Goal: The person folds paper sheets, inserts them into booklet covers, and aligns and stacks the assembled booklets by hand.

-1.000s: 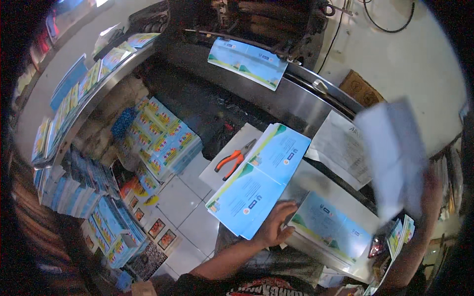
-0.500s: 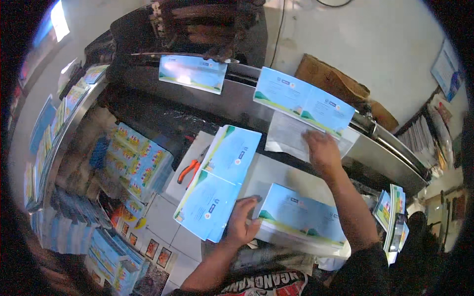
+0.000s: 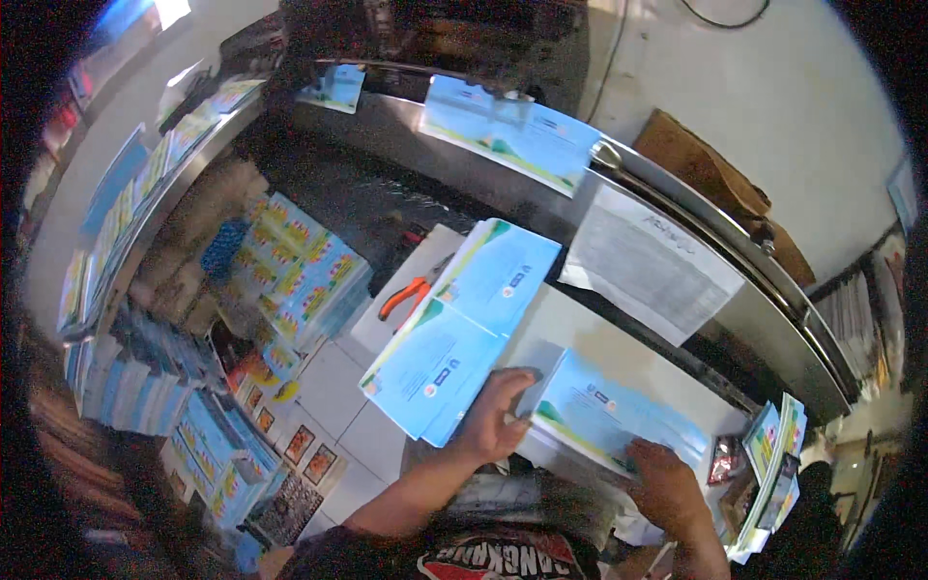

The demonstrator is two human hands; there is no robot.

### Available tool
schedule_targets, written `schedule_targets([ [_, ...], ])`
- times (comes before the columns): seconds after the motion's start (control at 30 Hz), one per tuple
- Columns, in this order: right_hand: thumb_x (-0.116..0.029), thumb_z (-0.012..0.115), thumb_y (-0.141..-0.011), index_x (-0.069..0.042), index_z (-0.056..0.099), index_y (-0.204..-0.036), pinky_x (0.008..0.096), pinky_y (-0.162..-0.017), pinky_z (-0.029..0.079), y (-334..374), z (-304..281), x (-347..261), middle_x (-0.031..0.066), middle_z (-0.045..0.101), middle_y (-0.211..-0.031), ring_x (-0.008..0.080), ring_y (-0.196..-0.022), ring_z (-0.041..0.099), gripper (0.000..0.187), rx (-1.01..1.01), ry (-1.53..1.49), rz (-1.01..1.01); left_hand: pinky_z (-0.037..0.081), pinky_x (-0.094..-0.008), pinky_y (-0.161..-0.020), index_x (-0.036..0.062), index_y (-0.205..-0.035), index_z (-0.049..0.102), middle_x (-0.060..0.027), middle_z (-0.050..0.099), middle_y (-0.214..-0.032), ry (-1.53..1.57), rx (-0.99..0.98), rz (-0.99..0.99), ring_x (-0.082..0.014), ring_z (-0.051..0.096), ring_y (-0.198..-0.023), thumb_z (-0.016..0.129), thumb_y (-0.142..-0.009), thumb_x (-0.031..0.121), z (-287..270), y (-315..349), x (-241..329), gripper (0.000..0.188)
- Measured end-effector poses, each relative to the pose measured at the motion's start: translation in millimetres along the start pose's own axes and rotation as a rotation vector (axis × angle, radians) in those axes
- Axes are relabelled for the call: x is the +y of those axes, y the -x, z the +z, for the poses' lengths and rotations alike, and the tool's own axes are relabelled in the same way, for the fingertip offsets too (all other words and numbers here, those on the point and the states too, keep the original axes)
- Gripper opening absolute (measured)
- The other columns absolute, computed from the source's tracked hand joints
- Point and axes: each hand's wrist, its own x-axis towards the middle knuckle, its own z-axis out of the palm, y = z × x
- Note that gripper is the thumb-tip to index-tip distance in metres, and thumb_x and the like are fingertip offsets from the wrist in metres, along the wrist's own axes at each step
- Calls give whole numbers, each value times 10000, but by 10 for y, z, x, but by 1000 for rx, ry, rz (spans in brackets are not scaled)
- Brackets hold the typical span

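A stack of printed light-blue sheets (image 3: 585,396) with green hills along one edge lies in front of me on a pale board. My right hand (image 3: 665,476) rests on its near right part, fingers laid over the top sheet. Beside the stack's left end is my left hand (image 3: 495,418), thumb and fingers apart, with nothing visibly in its grasp. Just left of that hand is a second pile of the same blue sheets (image 3: 464,329). Farther off, one such sheet (image 3: 507,130) lies on the metal rail of a curved machine, and another sheet (image 3: 333,89) is farther left.
Orange-handled pliers (image 3: 404,298) lie behind the left pile. A white paper sheet (image 3: 652,266) hangs on the machine's metal side. Colourful printed stacks (image 3: 300,275) stand at left, brown cardboard (image 3: 706,164) leans behind the rail, and more printed items (image 3: 773,474) stand at right.
My right hand has come back from the rail to the near stack. Both sheets on the machine have moved left along it, uncovering the white paper. The whole view has shifted slightly.
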Motion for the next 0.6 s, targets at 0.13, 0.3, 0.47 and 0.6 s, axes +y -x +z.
schedule_targets([
  [0.13,-82,479,-857,-86,614,-1174,450,-904,493,-17,-276,103,175,651,-1112,357,-1002,635,344,23,-25,139,337,-446,-1037,-28,-1285,464,-224,478,-1294,-23,-8,-18,-361,454,-1213,579,-885,353,6,63,-38,565],
  [0.3,-115,576,-835,-27,651,-1021,436,-789,492,-167,-854,627,225,657,-938,404,-870,622,219,442,117,305,340,-464,-1043,-21,-1279,474,-220,472,-1308,-37,-49,-41,-382,446,-1223,640,-850,284,-19,-15,5,553],
  [0.47,-123,466,-942,-51,519,-1319,358,-975,427,-661,-1930,1158,178,580,-1272,263,-1160,571,388,1017,188,172,331,-499,-1047,28,-1320,456,-222,461,-1353,-126,-126,-71,-392,442,-1224,653,-817,325,-14,65,-72,616],
  [0.6,-61,402,-957,-138,495,-1359,360,-1019,403,-1763,-2391,455,123,560,-1319,245,-1220,535,420,1271,292,-74,325,-501,-1057,49,-1318,467,-204,468,-1346,-154,-95,-77,-391,432,-1235,683,-787,293,-19,159,-153,623],
])
